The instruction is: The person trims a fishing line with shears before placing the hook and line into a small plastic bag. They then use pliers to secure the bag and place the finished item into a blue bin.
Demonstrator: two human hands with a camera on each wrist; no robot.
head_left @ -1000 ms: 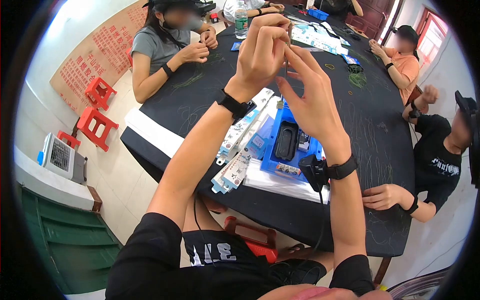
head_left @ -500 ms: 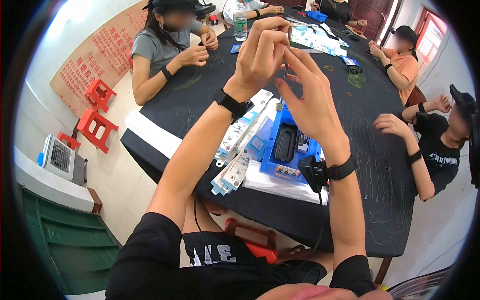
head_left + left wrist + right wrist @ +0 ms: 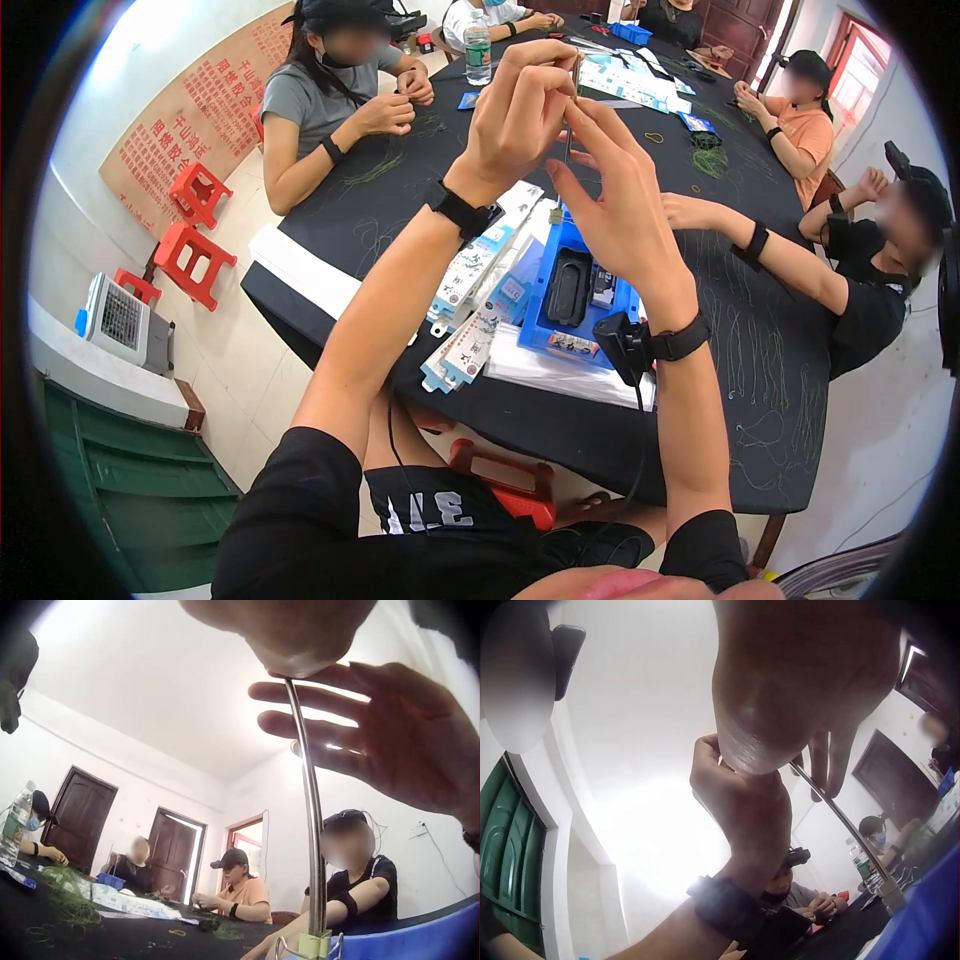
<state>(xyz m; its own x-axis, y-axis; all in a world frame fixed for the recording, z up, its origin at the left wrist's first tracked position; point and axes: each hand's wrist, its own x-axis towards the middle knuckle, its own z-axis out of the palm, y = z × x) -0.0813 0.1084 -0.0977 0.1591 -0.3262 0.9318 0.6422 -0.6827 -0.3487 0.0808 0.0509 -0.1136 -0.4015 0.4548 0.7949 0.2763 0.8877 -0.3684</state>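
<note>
A slim metal rod (image 3: pixel 310 787) rises from a binder clip (image 3: pixel 313 945) at the rim of the blue plastic box (image 3: pixel 540 320). At its upper end my left hand (image 3: pixel 520 115) has curled fingers and pinches the rod between them. My right hand (image 3: pixel 628 205) comes in from the other side, its fingers long and fairly straight, tips touching the rod's top beside the left fingertips. The right thumb stays apart from those fingers. Any thread between the fingertips is too small to see.
Printed card packs (image 3: pixel 475 335) and white sheets (image 3: pixel 515 365) lie by the box. Loose thread (image 3: pixel 745 340) spreads over the black tablecloth (image 3: pixel 690 440) at right. A neighbour's hand (image 3: pixel 690 210) reaches in behind my right hand. A water bottle (image 3: pixel 478 55) stands at the far left.
My two hands stay nearly where they were at the rod's top. At right, the neighbour's arm has lifted from the table edge and stretched across toward the box.
</note>
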